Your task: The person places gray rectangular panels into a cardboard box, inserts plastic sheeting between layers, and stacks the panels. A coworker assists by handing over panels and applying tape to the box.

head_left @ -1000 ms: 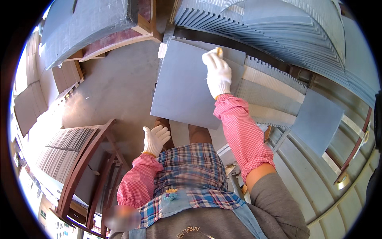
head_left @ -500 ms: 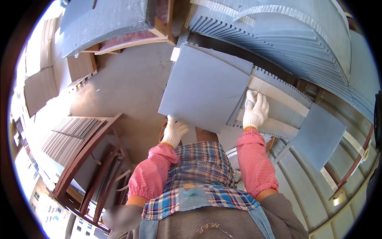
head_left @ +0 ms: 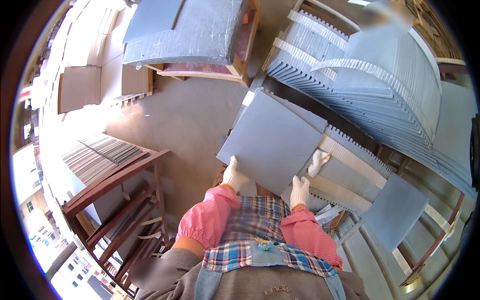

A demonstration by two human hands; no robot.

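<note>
A smooth, square grey sheet lies at an angle in front of me, over another grey sheet that shows along its far edge. My left hand, in a white glove, grips its near left edge with the thumb on top; the other fingers are mostly hidden underneath. At the near right edge, my gloved right hand has its fingers closed on the sheet's border. A crumpled white cloth rests just beyond the right hand, beside the sheet, on a toothed-edged rack with pale strips.
A smaller grey panel sits on the rack's right end. Rows of grey sheets stand at the far right. A wrapped grey stack is on a wooden pallet ahead. On the left, a brown metal frame holds stacked sheets.
My right hand has let go of the white cloth and come nearer to me, onto the sheet's near right edge. My left hand stays at the left edge. The whole view has shifted.
</note>
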